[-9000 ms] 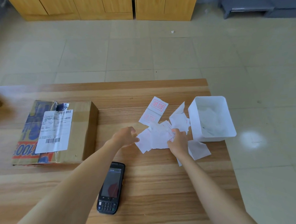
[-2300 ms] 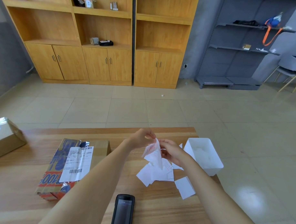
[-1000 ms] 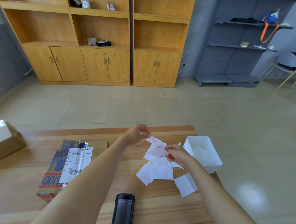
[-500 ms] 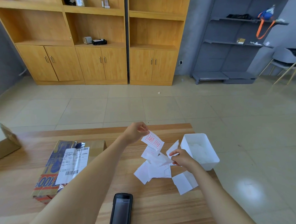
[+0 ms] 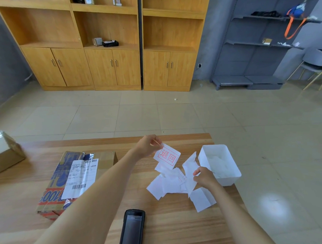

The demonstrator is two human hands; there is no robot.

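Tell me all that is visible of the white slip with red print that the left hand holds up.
The slip is a small white rectangle, seemingly paper, with two large red characters inside a red frame. It is flat and tilted, printed side toward the camera. The left hand pinches its upper left corner, holding it above the pile of white slips on the table.

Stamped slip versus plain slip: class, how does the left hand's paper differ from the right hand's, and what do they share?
The stamped slip bears red characters in a red frame; the plain slip shows white. The stamped slip is a flat rectangle; the plain slip is longer and bent. The left hand pinches the stamped slip by a corner; the right hand grips the plain slip partway along. Both are white paper.
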